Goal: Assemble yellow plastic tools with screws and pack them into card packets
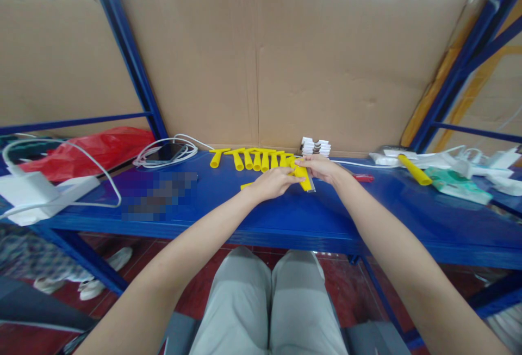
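- Tool [302, 175], yellow, with a narrow greyish strip [312, 185] along one side, is held between both hands over the desk [285, 227], near its far side; whether it touches the surface cannot be told.
- Left hand [274, 182]: grip closed, fingertips on the side of the tool; the exact finger placing is partly hidden.
- Right hand [323, 168]: grip pinched nearly shut on the upper part, thumb and fingers close together.
- Handling, as a judgement: it looks like light, fairly stiff plastic, unlikely to break under a firm hold, though the smooth surface could slide a little. The strip looks thin and may have a hard edge, so the yellow body is the better place to take hold, with fingertips off that edge.
- Row of yellow T-shaped pieces [239, 160] beyond the left hand, handles toward the person; another yellow piece [246, 186] shows just beside that hand.
- White clip-like parts [308, 146] stand behind the right hand, by the cardboard [253, 72]; a red object [364, 178] lies to its right.
- Yellow tube-shaped piece [415, 170] rests farther right, beside a green-and-white packet [457, 184].
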`<state>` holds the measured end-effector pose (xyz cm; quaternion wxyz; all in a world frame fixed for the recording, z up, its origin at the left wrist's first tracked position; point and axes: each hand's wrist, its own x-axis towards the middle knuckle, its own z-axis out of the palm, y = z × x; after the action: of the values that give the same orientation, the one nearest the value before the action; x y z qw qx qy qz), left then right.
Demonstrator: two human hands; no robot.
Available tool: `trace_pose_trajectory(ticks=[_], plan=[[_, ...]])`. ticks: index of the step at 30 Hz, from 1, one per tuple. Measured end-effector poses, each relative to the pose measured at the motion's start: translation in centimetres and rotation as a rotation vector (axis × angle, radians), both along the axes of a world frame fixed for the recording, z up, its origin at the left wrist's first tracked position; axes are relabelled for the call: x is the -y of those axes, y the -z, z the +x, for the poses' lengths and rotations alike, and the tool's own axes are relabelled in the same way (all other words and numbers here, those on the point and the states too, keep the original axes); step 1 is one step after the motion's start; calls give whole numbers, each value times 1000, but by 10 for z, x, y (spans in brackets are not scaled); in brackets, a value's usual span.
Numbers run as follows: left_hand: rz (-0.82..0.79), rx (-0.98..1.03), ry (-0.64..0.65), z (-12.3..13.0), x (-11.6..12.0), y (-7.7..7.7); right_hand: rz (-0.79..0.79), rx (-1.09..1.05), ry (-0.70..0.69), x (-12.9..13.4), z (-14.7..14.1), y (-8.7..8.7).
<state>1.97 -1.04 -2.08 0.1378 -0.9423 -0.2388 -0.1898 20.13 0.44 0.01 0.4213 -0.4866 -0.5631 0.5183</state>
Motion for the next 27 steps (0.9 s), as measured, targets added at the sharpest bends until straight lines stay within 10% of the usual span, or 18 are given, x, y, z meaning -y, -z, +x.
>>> trace_pose_trajectory(ticks=[27], plan=[[51, 62, 44, -4, -11, 7, 27, -16, 64, -1, -2, 0]])
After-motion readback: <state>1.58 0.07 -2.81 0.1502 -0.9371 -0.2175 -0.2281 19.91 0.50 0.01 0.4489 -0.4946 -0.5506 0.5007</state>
